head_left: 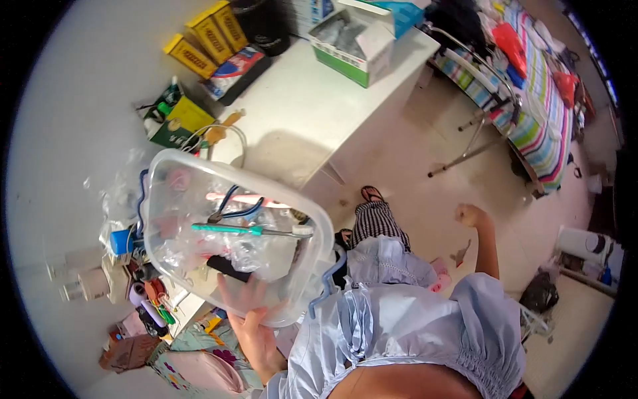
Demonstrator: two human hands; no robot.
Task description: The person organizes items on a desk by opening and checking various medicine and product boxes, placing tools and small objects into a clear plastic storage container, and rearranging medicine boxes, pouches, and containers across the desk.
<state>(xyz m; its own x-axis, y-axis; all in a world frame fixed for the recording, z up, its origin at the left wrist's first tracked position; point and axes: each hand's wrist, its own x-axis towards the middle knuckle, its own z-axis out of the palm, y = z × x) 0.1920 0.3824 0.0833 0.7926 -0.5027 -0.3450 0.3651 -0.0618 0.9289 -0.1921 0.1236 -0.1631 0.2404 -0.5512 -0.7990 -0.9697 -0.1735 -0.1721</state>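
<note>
My left hand point(251, 326) grips a translucent plastic storage box point(312, 219) by its near side, its fingers showing through the clear wall. The box is tilted, with blue handles at its sides. Inside lie a green toothbrush point(229, 229) with white bristles, pliers point(242, 211) with dark blue handles, a pink-and-white stick-like item point(262, 201), crumpled clear plastic point(229, 247) and a black object point(228, 267). Away to the right, my right hand point(470, 215) hangs over the floor with its fingers curled in, no object visible in it.
A white table point(292, 93) carries yellow boxes point(216, 33), a green-and-white carton point(355, 46) and a green box point(176, 120). Right of it stand a metal-legged chair point(472, 143) and a striped bed point(541, 126). Various small items lie left of the plastic box.
</note>
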